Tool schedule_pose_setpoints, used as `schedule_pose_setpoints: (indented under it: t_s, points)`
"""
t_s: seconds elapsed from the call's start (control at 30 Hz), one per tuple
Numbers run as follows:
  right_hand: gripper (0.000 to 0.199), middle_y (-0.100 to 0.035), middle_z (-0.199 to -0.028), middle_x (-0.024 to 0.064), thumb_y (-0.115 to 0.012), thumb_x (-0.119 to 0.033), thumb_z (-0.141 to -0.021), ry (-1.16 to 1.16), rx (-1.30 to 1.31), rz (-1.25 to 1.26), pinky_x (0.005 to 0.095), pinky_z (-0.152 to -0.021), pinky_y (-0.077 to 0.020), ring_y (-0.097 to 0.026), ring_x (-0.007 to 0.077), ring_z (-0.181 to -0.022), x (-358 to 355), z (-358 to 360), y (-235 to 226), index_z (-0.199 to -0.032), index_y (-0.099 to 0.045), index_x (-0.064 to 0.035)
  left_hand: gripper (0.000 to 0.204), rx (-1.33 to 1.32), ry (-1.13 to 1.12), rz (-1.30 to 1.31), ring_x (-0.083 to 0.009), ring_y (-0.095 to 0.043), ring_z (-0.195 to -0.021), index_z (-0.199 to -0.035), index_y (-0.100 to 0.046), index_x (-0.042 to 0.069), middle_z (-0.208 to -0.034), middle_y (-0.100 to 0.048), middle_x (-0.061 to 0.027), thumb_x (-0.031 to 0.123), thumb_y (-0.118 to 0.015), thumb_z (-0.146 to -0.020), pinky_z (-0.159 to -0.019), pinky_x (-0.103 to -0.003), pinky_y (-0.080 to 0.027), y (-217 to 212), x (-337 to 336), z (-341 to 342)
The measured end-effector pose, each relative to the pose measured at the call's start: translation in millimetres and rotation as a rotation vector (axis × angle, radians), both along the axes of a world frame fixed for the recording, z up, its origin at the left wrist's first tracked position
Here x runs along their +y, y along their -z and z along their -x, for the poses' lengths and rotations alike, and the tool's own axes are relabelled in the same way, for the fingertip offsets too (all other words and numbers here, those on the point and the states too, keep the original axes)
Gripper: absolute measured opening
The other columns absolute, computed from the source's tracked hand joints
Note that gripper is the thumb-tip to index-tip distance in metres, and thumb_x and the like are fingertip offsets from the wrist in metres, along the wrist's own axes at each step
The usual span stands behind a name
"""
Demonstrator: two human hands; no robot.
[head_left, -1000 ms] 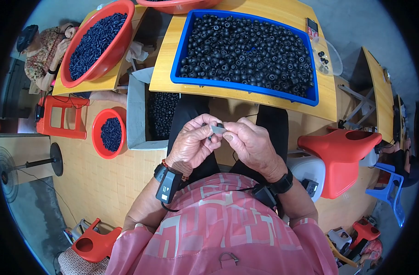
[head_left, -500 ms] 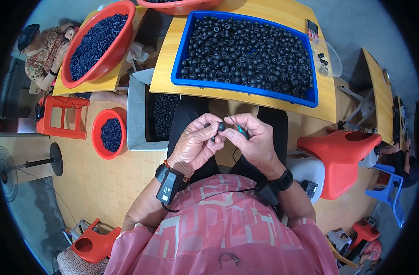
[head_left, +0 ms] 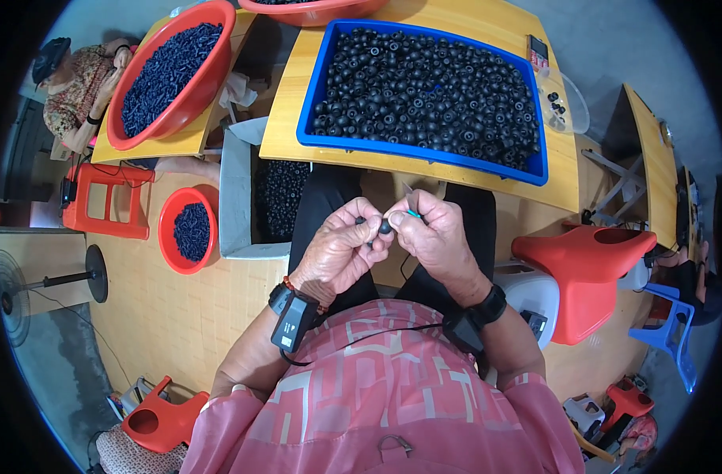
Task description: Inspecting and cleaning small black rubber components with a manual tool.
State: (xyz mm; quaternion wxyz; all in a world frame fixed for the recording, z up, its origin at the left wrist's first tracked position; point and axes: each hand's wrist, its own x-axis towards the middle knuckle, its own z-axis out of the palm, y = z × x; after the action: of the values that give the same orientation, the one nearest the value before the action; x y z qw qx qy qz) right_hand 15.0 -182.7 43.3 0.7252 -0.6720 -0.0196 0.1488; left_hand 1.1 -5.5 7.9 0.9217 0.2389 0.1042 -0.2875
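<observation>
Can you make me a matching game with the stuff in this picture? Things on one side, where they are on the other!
Things:
1. blue tray
2. big red basin
3. small red bowl
4. small black piece

Places:
A. on the floor beside the grey box
B. between the fingertips of both hands
C. on the wooden table ahead
D. on the left table

Pairs: 1-C, 2-D, 3-A, 4-B

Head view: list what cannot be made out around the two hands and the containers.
- Small black piece between the hands: too small to tell its shape; fingers cover part of it.
- Teal tool in the right hand: mostly hidden by that hand.
- Grey box beside the table: its contents lie partly under the table edge.
- Upper red basin: cut off by the picture's top edge.
</observation>
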Motion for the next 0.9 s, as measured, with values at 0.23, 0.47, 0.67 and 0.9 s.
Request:
schedule_pose_setpoints:
  t_s: [0.23,0.47,0.67,0.9]
  points:
    - [0.011,-0.068,-0.079,0.0019,-0.065,-0.009,-0.090,0.034,0.006,0.054,0.0208,-0.063,-0.0487,-0.059,0.0030,-0.071,-7.9,-0.6,12.9,-0.092,-0.065,0.0018,0.011,-0.019,-0.017,0.084,-0.0138,-0.062,-0.077,-0.105,-0.059,0.004,-0.090,-0.065,-0.0086,0.008,-0.060,-0.096,-0.068,-0.026,-0.048,-3.7,-2.0,-2.1]
    - [0.019,-0.069,-0.085,0.0001,-0.074,-0.005,-0.083,0.055,-0.174,0.128,0.0212,-0.068,-0.0500,-0.059,0.0029,-0.078,-1.0,11.3,9.4,-0.098,-0.064,0.0001,0.012,-0.055,-0.068,0.009,-0.0158,-0.065,-0.088,-0.109,-0.060,0.004,-0.099,-0.066,-0.0100,0.008,-0.058,-0.097,-0.079,-0.029,-0.053,2.3,-7.0,0.2]
    - [0.016,-0.068,-0.085,0.0013,-0.072,-0.003,-0.083,0.052,-0.172,0.059,0.0227,-0.069,-0.0511,-0.061,0.0045,-0.078,-0.3,9.2,-0.8,-0.098,-0.066,0.0007,0.009,0.006,-0.029,0.079,-0.0133,-0.061,-0.082,-0.105,-0.061,0.005,-0.100,-0.065,-0.0090,0.004,-0.058,-0.096,-0.072,-0.027,-0.050,-4.3,-5.3,-3.5]
    - [0.019,-0.070,-0.089,0.0044,-0.071,-0.001,-0.082,-0.109,-0.247,0.227,0.0226,-0.071,-0.0521,-0.064,0.0069,-0.080,-6.9,2.1,-10.2,-0.101,-0.069,0.0015,0.012,-0.035,0.026,0.146,-0.0129,-0.064,-0.083,-0.105,-0.060,0.003,-0.101,-0.066,-0.0086,0.012,-0.061,-0.096,-0.074,-0.026,-0.053,5.0,-2.8,0.9]
